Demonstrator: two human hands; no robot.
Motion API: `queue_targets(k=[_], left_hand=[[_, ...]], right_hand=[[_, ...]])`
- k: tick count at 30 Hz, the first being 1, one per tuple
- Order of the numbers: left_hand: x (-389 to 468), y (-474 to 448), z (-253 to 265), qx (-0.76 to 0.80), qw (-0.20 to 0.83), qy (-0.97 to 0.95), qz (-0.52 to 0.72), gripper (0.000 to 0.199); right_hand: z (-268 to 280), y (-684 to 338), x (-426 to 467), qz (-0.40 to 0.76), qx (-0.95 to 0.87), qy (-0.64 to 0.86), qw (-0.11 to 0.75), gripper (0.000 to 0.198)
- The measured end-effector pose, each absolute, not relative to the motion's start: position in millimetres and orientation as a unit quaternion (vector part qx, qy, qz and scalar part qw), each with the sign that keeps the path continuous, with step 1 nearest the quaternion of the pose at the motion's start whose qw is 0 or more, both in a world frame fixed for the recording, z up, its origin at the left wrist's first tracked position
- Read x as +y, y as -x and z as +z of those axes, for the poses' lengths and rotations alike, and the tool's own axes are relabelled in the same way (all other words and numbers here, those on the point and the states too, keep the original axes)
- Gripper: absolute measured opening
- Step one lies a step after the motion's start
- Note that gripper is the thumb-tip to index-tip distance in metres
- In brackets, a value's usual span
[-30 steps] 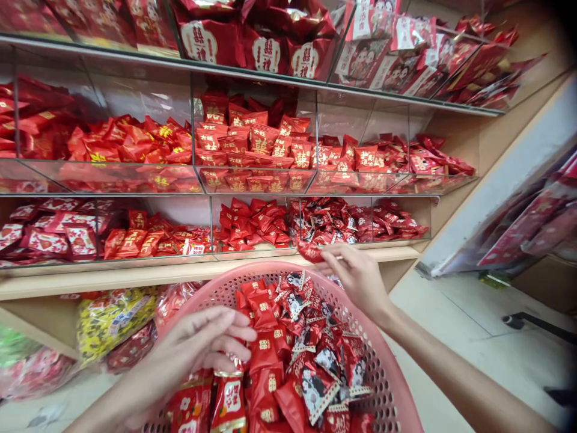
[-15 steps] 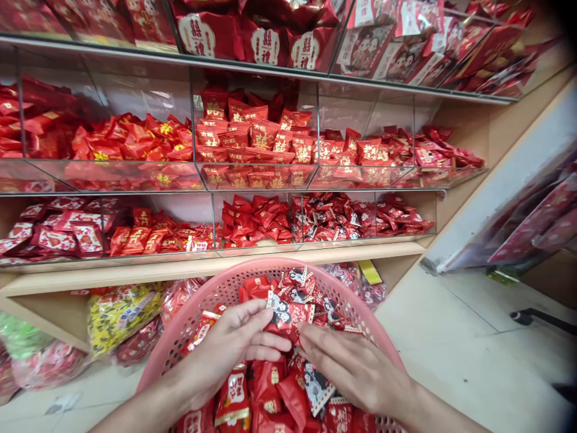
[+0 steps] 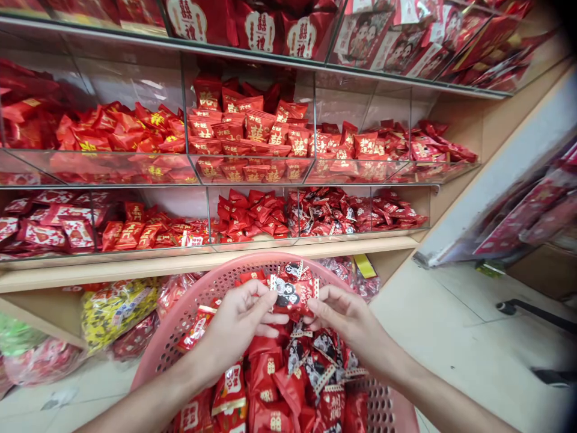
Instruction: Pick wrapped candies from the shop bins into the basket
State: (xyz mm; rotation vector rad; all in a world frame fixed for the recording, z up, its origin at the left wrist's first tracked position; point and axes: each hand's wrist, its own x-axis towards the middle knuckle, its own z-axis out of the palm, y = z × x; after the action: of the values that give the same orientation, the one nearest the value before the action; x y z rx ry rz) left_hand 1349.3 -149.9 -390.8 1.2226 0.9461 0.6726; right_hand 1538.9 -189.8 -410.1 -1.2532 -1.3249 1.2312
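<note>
A small red candy packet (image 3: 294, 296) with a black-and-white couple picture is held up over the basket, its printed face towards me. My left hand (image 3: 246, 313) pinches its left end between thumb and forefinger, the other fingers loosely spread. At its right end, my right hand (image 3: 336, 313) grips it with thumb and curled fingers. Beneath lies a pink perforated plastic basket (image 3: 151, 367) full of wrapped candies. Plain red packets with gold characters (image 3: 270, 385) fill its middle, and couple-printed candies (image 3: 322, 355) lie towards the right. A red-and-white packet (image 3: 197, 328) rests near the left wall.
Behind the basket stands a shelf unit (image 3: 252, 255) with clear-fronted compartments of red packets (image 3: 261, 126). Bagged goods (image 3: 119, 313), some yellow, lie under the lowest shelf. A dark chair leg (image 3: 536, 313) is on the tiled floor (image 3: 433, 337) at the right.
My right hand has moved from lying flat by the candies to gripping the packet's right end. The packet is now stretched level between both hands. The view has shifted slightly.
</note>
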Motion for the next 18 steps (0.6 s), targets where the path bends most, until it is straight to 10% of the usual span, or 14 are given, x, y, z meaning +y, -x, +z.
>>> queue_targets(k=[18], left_hand=[[-148.1, -1316.3, -397.3, 0.436, 0.593, -0.602, 0.311, 0.04]], right_hand=[[-379.7, -1624.4, -173.8, 0.462, -0.668, 0.527, 0.251, 0.034]])
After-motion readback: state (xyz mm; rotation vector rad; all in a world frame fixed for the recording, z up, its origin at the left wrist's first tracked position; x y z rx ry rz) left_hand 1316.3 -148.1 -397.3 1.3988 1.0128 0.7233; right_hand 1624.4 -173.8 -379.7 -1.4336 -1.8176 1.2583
